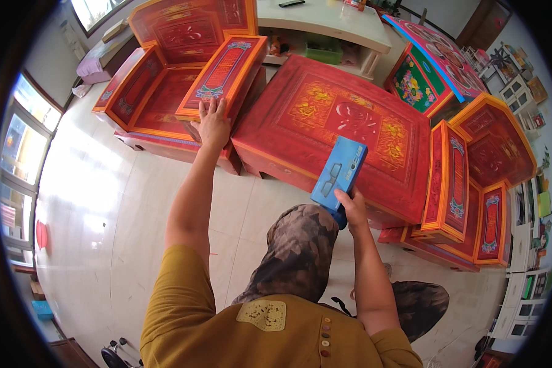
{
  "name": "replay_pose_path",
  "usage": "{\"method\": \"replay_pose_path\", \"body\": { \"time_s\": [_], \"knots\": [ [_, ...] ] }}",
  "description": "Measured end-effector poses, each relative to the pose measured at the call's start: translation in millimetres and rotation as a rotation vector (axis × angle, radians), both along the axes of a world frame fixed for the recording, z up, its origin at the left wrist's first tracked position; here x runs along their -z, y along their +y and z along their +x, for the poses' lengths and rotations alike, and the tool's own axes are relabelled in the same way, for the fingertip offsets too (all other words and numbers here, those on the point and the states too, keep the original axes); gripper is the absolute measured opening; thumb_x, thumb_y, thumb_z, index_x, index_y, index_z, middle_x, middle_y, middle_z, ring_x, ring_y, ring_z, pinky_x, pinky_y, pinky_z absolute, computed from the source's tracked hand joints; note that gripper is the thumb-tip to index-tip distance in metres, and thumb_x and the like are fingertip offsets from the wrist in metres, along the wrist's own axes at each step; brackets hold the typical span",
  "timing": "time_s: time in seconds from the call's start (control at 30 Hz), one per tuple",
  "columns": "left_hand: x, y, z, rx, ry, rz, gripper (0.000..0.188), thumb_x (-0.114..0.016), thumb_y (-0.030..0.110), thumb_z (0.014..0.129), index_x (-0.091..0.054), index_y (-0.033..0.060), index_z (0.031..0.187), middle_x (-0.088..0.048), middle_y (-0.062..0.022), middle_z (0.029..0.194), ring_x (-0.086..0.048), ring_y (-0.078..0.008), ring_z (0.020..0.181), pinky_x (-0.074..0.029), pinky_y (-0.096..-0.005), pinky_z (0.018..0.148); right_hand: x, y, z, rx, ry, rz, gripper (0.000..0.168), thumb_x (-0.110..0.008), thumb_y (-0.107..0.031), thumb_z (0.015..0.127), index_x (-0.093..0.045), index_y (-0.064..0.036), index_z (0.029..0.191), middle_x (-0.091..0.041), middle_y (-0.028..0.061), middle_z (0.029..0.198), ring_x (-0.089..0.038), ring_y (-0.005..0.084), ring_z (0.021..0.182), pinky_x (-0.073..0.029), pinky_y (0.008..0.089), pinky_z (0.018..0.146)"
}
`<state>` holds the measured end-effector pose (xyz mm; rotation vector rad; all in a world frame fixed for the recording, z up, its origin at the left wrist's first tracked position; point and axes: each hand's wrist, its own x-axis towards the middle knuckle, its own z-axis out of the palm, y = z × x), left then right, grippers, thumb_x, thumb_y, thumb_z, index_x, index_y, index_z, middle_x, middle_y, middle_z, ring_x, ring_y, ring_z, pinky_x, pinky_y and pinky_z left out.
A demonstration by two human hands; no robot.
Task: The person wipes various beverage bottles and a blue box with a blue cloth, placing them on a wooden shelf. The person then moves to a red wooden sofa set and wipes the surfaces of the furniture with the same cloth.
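Observation:
My left hand [212, 123] lies palm down, fingers spread, on the near end of an armrest box [225, 69] painted red with an orange border. This armrest belongs to a red painted wooden seat [165, 99]. In my right hand [352, 207] is a blue cardboard box [339, 172] with a picture of glasses and some writing on it. My thumb presses on its face, and the fingers behind it are mostly hidden. The box is held tilted over the near edge of a red painted low table [280, 119] with yellow flower panels, just above my knee.
A second red seat [476, 221] stands at the right. Behind the table are a white cabinet [322, 20] with a dark remote-like object on top, and a green flowered chest [414, 80] with a pink, blue-edged top. A red basin [41, 234] is by the windows at the left.

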<state>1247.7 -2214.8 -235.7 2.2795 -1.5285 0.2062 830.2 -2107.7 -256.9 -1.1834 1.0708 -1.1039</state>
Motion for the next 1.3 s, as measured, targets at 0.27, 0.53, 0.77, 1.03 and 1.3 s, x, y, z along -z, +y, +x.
{"method": "replay_pose_path", "body": {
  "time_s": [0.27, 0.53, 0.77, 1.03, 1.3],
  "knots": [
    [-6, 49, -1, 0.008, -0.032, -0.017, 0.067, -0.068, 0.023, 0.088, -0.044, 0.0269, 0.151, -0.035, -0.0044, 0.162, -0.021, -0.0340, 0.153, -0.021, -0.0761, 0.110, -5, 16, -26, -0.026, 0.032, 0.049, 0.050, -0.069, -0.027, 0.087, -0.059, 0.002, 0.127, -0.066, 0.0091, 0.116, -0.062, 0.0178, 0.105, -0.047, 0.0330, 0.096],
    [77, 49, -72, 0.380, 0.205, -0.565, 0.051, -0.070, 0.018, 0.088, -0.055, 0.0030, 0.135, -0.056, -0.0198, 0.133, -0.049, -0.0395, 0.126, -0.039, -0.0478, 0.108, 16, 24, -84, 0.154, 0.170, -0.119, 0.052, -0.074, -0.026, 0.086, -0.059, 0.000, 0.128, -0.069, 0.0068, 0.108, -0.063, 0.0138, 0.094, -0.052, 0.0321, 0.085],
    [130, -21, -70, -0.102, 0.453, -0.499, 0.084, -0.068, 0.054, 0.088, -0.044, -0.0018, 0.146, -0.048, -0.0308, 0.142, -0.040, -0.0497, 0.132, -0.033, -0.0554, 0.111, 31, 31, -122, 0.341, 0.163, -0.124, 0.054, -0.074, -0.023, 0.085, -0.057, 0.001, 0.130, -0.067, 0.0085, 0.110, -0.062, 0.0155, 0.098, -0.051, 0.0318, 0.088],
    [115, 11, -63, -0.176, 0.373, -0.395, 0.071, -0.075, 0.041, 0.081, -0.055, 0.0025, 0.137, -0.056, -0.0232, 0.136, -0.048, -0.0431, 0.125, -0.038, -0.0505, 0.108, 16, 34, -147, 0.298, 0.109, -0.043, 0.068, -0.066, -0.025, 0.090, -0.041, 0.001, 0.147, -0.059, 0.0121, 0.131, -0.057, 0.0222, 0.118, -0.042, 0.0340, 0.104],
    [98, 58, -63, -0.079, 0.559, -0.421, 0.067, -0.074, 0.037, 0.082, -0.055, 0.0037, 0.137, -0.057, -0.0190, 0.132, -0.043, -0.0390, 0.128, -0.036, -0.0465, 0.110, 22, 42, -157, 0.329, 0.082, 0.043, 0.063, -0.063, -0.027, 0.090, -0.046, 0.001, 0.143, -0.060, 0.0104, 0.129, -0.058, 0.0205, 0.114, -0.043, 0.0322, 0.100]
  ]
}}
